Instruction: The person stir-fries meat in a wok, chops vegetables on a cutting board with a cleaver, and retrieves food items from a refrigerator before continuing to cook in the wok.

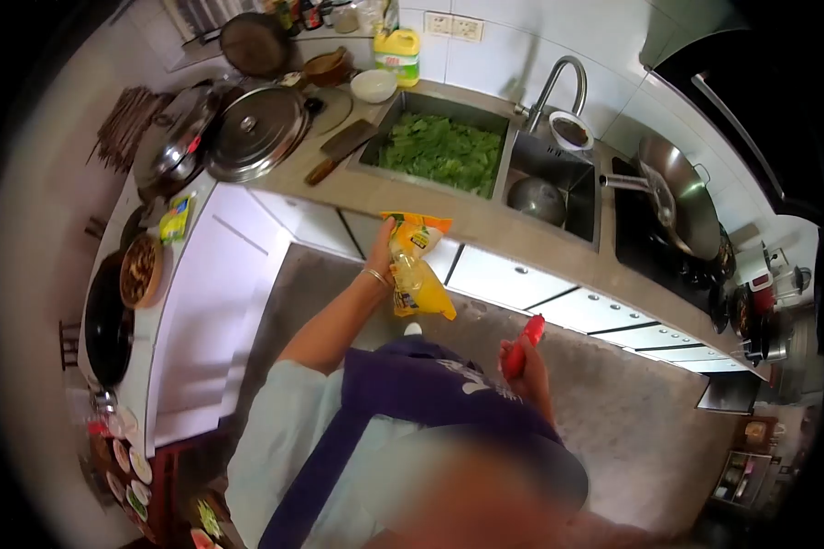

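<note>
The left hand's fingers (384, 245) were closed around a yellow packet (420, 279), which hung beside them; the right hand's fingers (515, 359) were curled round a red object (526, 343) jutting beyond them.

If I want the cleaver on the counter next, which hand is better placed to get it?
Probably your left hand: it looks nearer the cleaver, though it holds the yellow bag. Your right hand is farther away and also full, gripping a red item.
</note>
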The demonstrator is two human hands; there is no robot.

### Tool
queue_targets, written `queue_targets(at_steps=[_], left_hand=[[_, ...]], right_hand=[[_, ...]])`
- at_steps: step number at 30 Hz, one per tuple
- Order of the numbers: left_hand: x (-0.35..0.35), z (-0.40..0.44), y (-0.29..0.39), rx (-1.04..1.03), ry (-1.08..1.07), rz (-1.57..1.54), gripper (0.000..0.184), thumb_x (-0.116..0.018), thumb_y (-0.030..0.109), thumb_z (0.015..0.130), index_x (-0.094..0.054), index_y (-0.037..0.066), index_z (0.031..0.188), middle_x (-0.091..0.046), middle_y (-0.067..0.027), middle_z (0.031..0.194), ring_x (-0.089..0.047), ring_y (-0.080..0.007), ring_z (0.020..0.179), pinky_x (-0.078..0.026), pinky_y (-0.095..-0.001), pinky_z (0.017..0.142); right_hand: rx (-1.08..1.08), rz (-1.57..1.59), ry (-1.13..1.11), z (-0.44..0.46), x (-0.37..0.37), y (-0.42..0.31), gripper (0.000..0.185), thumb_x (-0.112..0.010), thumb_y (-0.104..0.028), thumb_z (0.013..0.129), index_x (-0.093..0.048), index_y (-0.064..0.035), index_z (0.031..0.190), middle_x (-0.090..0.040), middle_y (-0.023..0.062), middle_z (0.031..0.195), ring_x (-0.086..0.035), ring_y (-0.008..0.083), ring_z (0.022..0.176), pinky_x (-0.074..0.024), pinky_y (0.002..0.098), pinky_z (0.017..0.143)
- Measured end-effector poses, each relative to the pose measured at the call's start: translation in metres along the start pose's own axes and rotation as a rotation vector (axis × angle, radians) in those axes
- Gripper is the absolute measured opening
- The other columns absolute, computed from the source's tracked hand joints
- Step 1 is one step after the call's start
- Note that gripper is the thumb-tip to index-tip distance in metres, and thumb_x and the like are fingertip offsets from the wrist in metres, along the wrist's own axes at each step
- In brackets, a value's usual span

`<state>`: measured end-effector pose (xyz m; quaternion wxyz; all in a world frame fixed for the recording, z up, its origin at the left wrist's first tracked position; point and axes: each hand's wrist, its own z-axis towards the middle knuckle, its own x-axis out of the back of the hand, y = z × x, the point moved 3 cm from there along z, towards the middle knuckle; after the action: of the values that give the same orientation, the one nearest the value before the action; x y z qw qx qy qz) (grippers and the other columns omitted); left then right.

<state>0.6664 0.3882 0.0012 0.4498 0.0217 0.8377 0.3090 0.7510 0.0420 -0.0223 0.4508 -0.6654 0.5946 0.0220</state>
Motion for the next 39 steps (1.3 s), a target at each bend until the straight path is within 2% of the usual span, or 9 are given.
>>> queue_targets(at_steps=[5,12,17,20,23,25,32,34,39], left_hand=[[-0.047,0.110,0.022,0.172,0.029,0.116,0.054,-0.049,0.057,0.086,-0.060,0.008,0.106,-0.065,-0.0084,0.086,-0.064,-0.0222,0.071,-0.054,-0.0366,0.063],[-0.084,0.220,0.013,0.231,0.245,0.064,0.053,-0.048,0.055,0.088,-0.060,0.008,0.109,-0.066,-0.0082,0.092,-0.065,-0.0241,0.080,-0.053,-0.0401,0.076],[-0.073,0.290,0.014,0.119,0.389,0.029,0.052,-0.050,0.048,0.090,-0.051,0.007,0.122,-0.056,-0.0108,0.120,-0.058,-0.0257,0.103,-0.047,-0.0467,0.088],[-0.059,0.325,0.019,0.162,0.522,-0.105,0.048,-0.047,0.043,0.093,-0.048,0.004,0.120,-0.054,-0.0105,0.122,-0.059,-0.0270,0.102,-0.049,-0.0438,0.087],[-0.032,0.342,0.029,0.217,0.731,0.451,0.050,-0.048,0.041,0.093,-0.046,0.002,0.126,-0.051,-0.0122,0.124,-0.055,-0.0281,0.109,-0.049,-0.0433,0.089],[-0.020,0.334,0.037,0.212,0.753,0.601,0.050,-0.052,0.034,0.092,-0.044,0.003,0.130,-0.049,-0.0126,0.125,-0.050,-0.0271,0.114,-0.049,-0.0414,0.087],[-0.010,0.238,0.027,0.193,0.361,0.480,0.028,-0.060,0.024,0.087,-0.057,0.003,0.104,-0.061,-0.0076,0.082,-0.059,-0.0155,0.068,-0.051,-0.0276,0.055],[-0.019,0.199,0.033,0.178,0.141,0.640,0.039,-0.060,0.040,0.088,-0.059,0.003,0.099,-0.063,-0.0052,0.090,-0.059,-0.0130,0.077,-0.051,-0.0272,0.063],[-0.012,0.110,0.071,0.073,0.185,0.571,0.045,-0.060,0.045,0.087,-0.056,0.004,0.103,-0.061,-0.0041,0.089,-0.057,-0.0120,0.074,-0.050,-0.0268,0.064]], right_hand=[[-0.012,0.040,0.126,0.042,-0.017,-0.035,0.032,-0.052,-0.033,0.094,-0.052,-0.0025,0.102,-0.060,0.0123,0.098,-0.059,0.0217,0.085,-0.0508,0.0355,0.069],[-0.008,-0.005,0.123,0.114,-0.013,-0.083,0.031,-0.052,-0.031,0.094,-0.052,-0.0007,0.104,-0.061,0.0125,0.096,-0.060,0.0206,0.081,-0.0512,0.0338,0.067],[0.032,-0.154,0.062,0.172,-0.025,-0.145,0.028,-0.054,-0.025,0.093,-0.053,0.0004,0.105,-0.062,0.0125,0.091,-0.062,0.0203,0.077,-0.0523,0.0310,0.066],[0.049,-0.170,0.086,0.201,-0.030,-0.171,0.027,-0.055,-0.024,0.092,-0.053,0.0005,0.104,-0.062,0.0128,0.093,-0.062,0.0204,0.078,-0.0525,0.0312,0.066],[0.023,-0.179,0.034,0.221,-0.027,-0.187,0.025,-0.054,-0.023,0.093,-0.053,-0.0003,0.104,-0.062,0.0125,0.093,-0.062,0.0202,0.078,-0.0523,0.0313,0.065],[-0.015,-0.224,-0.025,0.238,-0.032,-0.188,0.023,-0.051,-0.022,0.095,-0.051,-0.0016,0.105,-0.061,0.0125,0.094,-0.061,0.0198,0.079,-0.0519,0.0314,0.065],[-0.275,-0.334,-0.301,0.300,-0.121,-0.168,0.022,-0.052,-0.020,0.094,-0.051,-0.0033,0.108,-0.061,0.0111,0.097,-0.061,0.0187,0.080,-0.0515,0.0313,0.067],[-0.321,-0.450,-0.422,0.311,-0.162,-0.151,0.024,-0.052,-0.018,0.093,-0.050,-0.0031,0.113,-0.061,0.0109,0.099,-0.060,0.0180,0.081,-0.0515,0.0314,0.068],[-0.267,-0.785,-0.904,0.321,-0.269,-0.068,0.034,-0.050,-0.008,0.091,-0.045,-0.0003,0.124,-0.058,0.0091,0.107,-0.058,0.0147,0.089,-0.0499,0.0300,0.075]])
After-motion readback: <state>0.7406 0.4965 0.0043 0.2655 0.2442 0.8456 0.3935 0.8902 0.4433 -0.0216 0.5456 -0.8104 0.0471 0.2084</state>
